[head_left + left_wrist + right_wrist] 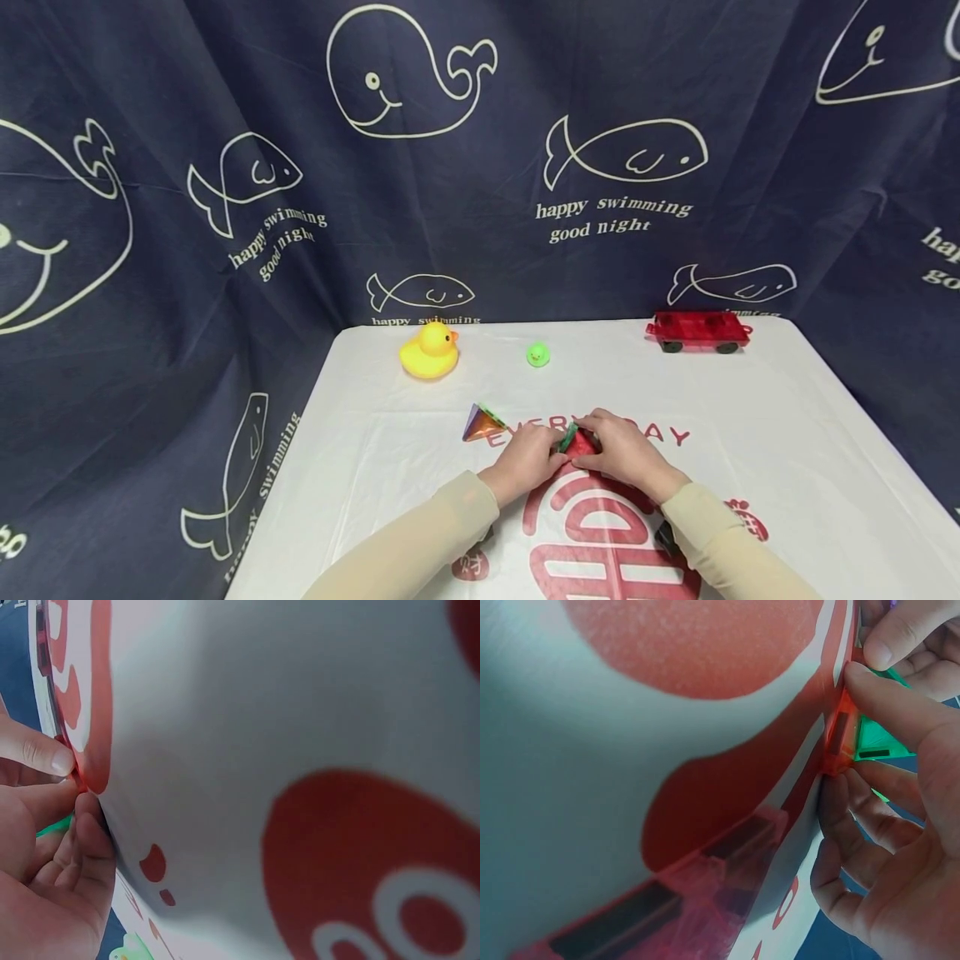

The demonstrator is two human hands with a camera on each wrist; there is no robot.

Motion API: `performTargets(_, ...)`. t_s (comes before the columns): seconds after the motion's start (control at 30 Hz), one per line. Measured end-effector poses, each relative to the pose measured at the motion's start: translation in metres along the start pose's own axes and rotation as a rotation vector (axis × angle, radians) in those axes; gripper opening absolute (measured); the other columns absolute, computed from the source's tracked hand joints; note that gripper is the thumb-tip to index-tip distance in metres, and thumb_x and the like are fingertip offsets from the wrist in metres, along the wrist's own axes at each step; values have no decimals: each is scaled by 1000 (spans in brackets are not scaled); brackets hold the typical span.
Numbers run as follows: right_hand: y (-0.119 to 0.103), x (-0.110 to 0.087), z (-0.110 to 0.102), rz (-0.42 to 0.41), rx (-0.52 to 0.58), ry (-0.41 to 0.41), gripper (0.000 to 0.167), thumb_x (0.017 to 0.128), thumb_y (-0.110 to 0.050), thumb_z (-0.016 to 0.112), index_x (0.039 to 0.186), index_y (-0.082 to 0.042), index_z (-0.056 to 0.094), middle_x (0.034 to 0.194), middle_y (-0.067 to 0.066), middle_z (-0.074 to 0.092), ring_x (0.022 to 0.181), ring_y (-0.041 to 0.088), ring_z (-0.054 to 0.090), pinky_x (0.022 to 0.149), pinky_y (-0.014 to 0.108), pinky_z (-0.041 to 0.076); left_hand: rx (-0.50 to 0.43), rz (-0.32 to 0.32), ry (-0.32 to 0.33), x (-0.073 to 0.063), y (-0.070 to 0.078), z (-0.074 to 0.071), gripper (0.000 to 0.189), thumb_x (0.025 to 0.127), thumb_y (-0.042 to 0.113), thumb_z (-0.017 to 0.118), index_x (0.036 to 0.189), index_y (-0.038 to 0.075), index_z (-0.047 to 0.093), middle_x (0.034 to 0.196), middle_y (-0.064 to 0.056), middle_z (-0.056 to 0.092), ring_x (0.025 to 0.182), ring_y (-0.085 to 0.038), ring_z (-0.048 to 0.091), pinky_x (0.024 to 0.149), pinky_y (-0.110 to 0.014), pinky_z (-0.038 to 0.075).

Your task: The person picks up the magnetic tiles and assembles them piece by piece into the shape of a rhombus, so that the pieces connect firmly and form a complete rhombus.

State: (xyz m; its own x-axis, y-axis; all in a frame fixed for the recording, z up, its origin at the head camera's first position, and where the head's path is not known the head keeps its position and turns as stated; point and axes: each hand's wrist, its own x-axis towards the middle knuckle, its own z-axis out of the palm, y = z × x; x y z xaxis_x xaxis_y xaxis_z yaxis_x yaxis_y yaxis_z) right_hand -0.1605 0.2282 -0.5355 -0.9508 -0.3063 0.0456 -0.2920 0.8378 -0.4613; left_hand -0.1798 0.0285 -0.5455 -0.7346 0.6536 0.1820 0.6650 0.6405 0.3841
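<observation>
Two see-through magnetic tiles are between my hands over the printed sheet. The red tile [581, 443] lies close to the sheet, and the green tile [567, 437] stands tilted at its left edge. My left hand [531, 457] pinches the pair from the left, its thumb at the near corner. From the other side my right hand [624, 450] grips them, thumb and fingers at the red tile's edges in the right wrist view. Left of the hands is a small pyramid of purple, orange and green tiles [483, 423].
A yellow rubber duck [430, 354] and a small green duck [537, 355] stand at the back. A red wheeled car base [697, 330] is at the back right. Dark objects show partly under both cuffs. A pink see-through piece [705, 900] appears low in the right wrist view.
</observation>
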Motion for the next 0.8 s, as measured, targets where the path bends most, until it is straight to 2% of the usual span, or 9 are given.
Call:
performTargets(0.13,0,0,0,8,-10,-6,67,78,-32,94,131,1,70,103,4,64,84,13,57,81,39,55,11,6,-4,1,0,-3,18,90,21,83,82,16,69,59,13,47,61,-6,47,64,-25,41)
performTargets(0.57,3,-5,-1,-30,-17,-5,64,81,-32,92,131,0,69,108,6,64,85,13,58,78,38,54,-2,-26,-19,3,-3,1,19,89,21,84,80,16,68,59,13,48,60,-5,47,63,-24,41)
performTargets(0.8,8,-10,-6,-27,40,-31,62,85,-28,89,137,-4,66,118,7,69,101,20,65,91,47,55,-10,-44,-36,4,-2,1,19,89,20,84,81,16,68,60,13,49,62,-6,48,62,-24,40)
